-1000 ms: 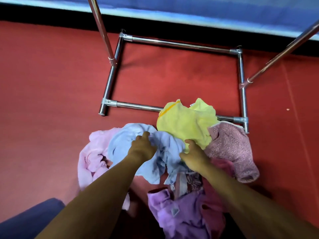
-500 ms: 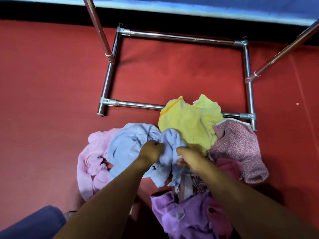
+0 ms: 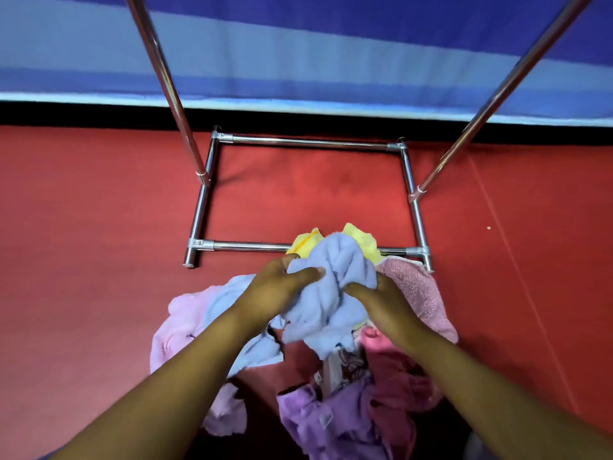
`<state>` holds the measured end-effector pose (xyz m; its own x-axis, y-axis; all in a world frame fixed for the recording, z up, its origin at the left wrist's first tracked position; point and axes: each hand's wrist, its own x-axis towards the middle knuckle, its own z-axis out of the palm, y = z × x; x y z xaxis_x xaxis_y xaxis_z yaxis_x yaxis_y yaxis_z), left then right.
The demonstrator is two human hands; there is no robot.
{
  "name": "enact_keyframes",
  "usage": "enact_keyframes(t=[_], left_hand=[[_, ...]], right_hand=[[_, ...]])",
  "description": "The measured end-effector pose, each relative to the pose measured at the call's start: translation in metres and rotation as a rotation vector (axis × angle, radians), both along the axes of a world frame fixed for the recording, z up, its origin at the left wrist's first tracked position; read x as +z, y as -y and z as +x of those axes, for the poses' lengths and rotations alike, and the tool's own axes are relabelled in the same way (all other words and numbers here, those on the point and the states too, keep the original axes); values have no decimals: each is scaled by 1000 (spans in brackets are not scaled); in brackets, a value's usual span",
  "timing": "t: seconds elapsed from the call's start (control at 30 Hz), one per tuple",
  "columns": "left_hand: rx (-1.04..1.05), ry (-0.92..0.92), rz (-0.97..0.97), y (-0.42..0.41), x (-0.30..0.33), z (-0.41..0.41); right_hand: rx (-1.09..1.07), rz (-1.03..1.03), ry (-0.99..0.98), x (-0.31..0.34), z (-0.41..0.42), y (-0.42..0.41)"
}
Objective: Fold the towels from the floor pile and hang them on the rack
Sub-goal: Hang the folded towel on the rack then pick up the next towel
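Note:
A crumpled light blue towel (image 3: 331,287) is bunched up above the floor pile. My left hand (image 3: 278,290) grips its left side with the thumb across the cloth. My right hand (image 3: 378,300) grips its right side. Under it lie a yellow towel (image 3: 361,240), a dusty pink towel (image 3: 421,293), a pale pink towel (image 3: 179,323) and a purple towel (image 3: 328,423). The chrome rack (image 3: 308,142) stands just behind the pile, its base frame on the floor and two slanted poles rising out of view.
The red floor (image 3: 83,260) stretches to both sides of the pile. A blue striped wall or cloth (image 3: 331,61) runs behind the rack. The rack's near base bar (image 3: 245,246) lies partly under the towels.
Both hands have closed on the light blue towel and lifted it off the pile, hiding most of the yellow towel. The view has tilted up, showing more wall.

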<state>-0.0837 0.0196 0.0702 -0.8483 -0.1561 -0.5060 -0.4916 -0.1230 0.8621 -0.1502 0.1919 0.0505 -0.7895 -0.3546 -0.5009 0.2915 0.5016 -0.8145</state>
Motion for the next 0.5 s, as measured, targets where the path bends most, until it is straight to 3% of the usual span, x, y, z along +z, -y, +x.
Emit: enact_keyframes(t=[0.13,0.37,0.5], left_hand=[[52,-203,-115,-4,68,5],[73,-391,-193,-6,160,25],[99,-441,-305,-7,207,37]], right_hand=[[-20,-129,-170,67,-1,-9],[38,-392,-221,159,1,-17],[191,-351,-308,205,4,-28]])
